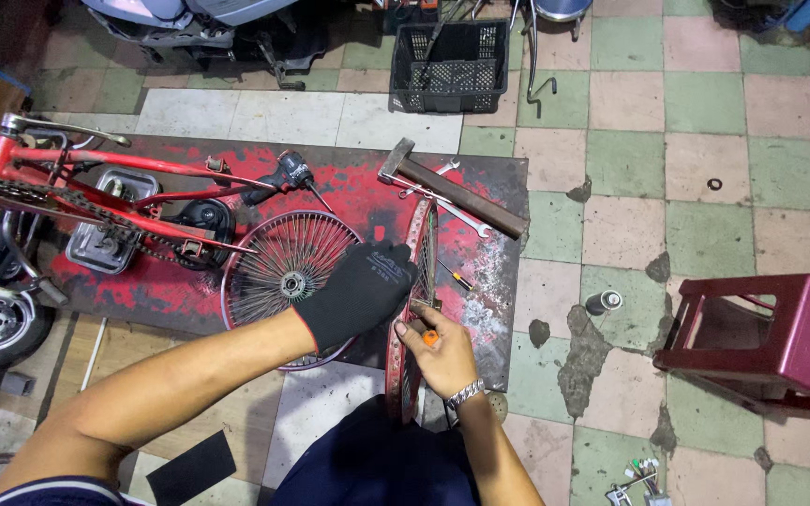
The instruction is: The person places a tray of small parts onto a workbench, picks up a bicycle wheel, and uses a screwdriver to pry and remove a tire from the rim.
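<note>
Tiled floor: worn green and pale pink squares with cracked dark patches; it carries everything in view
Right hand: bare, wristwatch on the wrist, fingers closed on an orange-handled tool pressed against the upright rim
Left hand: black glove, clamped over the top edge of the same rim; the two hands sit just beside each other
Red rim: stands on edge between the knees, tilted slightly, its far end over the mat
Mat: dark sheet smeared with red paint, lying on the floor
Spoked wheel: flat on the mat, just left of the rim, partly hidden by the gloved hand
Stool: maroon plastic, well to the right
Red bicycle frame: upturned at left, chain showing
Hammer: on the mat's far side, spanners beside it
Crate: black plastic, beyond the mat
</note>
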